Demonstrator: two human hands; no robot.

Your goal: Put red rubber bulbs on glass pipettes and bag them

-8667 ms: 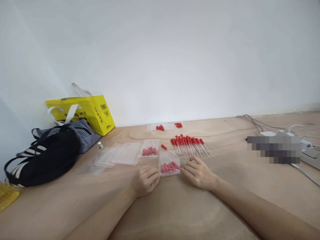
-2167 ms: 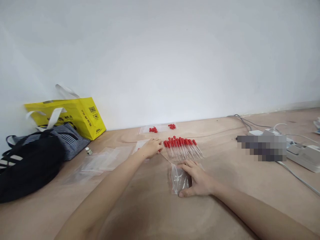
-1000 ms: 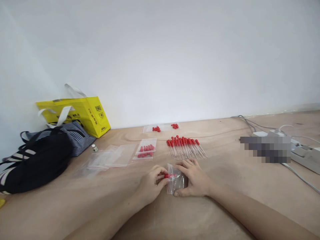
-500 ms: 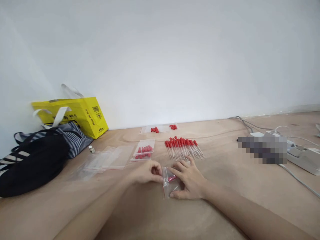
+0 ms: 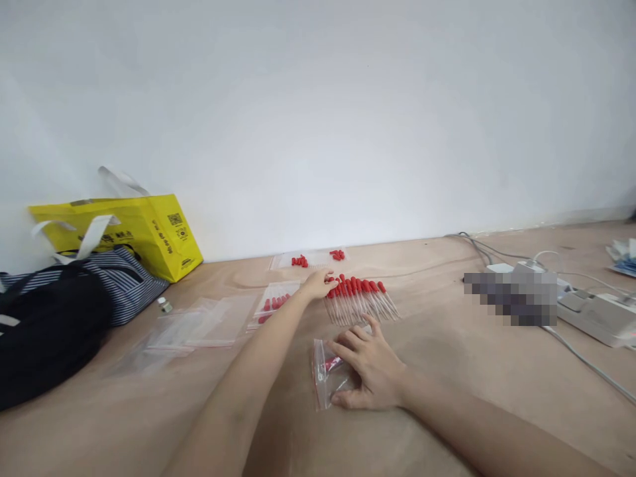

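My left hand (image 5: 320, 285) reaches to the left end of a row of droppers (image 5: 360, 301) with red rubber bulbs and clear tapered tubes. Its thumb and fingers close around the red bulb of an end dropper. Nearer to me, my right hand (image 5: 372, 368) holds a small clear zip-lock bag (image 5: 322, 384) against the table, thumb at the near side and fingers over the far side. A pink-red item inside this bag is partly covered by the fingers. Filled bags (image 5: 268, 308) with red bulbs lie left of the droppers, partly behind my left forearm.
Flat clear zip-lock bags (image 5: 218, 324) overlap on the left, beside a tiny vial (image 5: 165, 305). Red bulbs (image 5: 299, 262) lie on clear plastic near the wall. A yellow bag (image 5: 169, 242) and black bag (image 5: 54, 331) stand far left. Power strips (image 5: 591, 318) and cables occupy the right.
My left hand has left the edge of the zip-lock bag and moved forward to the droppers. My right hand stays on the bag. The view has shifted slightly.
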